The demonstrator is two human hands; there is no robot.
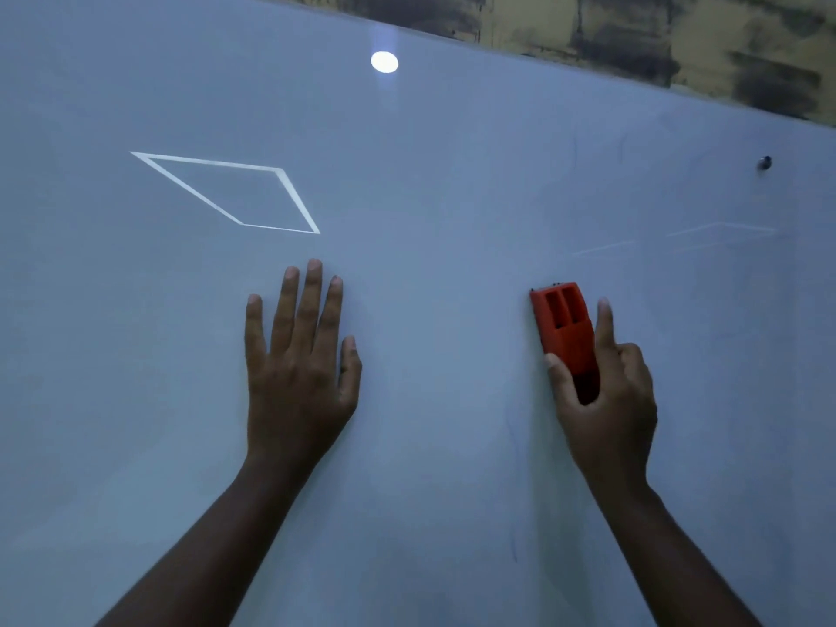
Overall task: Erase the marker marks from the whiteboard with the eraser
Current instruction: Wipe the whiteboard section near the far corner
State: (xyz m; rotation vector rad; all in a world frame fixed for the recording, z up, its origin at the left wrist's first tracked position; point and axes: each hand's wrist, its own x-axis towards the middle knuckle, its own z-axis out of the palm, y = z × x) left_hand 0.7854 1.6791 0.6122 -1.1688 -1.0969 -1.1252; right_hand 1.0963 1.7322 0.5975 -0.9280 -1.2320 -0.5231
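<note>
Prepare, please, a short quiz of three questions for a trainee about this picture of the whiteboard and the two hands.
1. True or false: the left hand lies flat and open on the whiteboard.
2. Which hand holds the orange eraser? A) left B) right C) neither
3. Fill in: a faint thin marker line runs down the board ______ the eraser.

Key
1. True. Its fingers are straight and spread.
2. B. The right hand grips the eraser between thumb and fingers, against the board.
3. Below. The bright outline at upper left looks like a light reflection, not ink.
</note>
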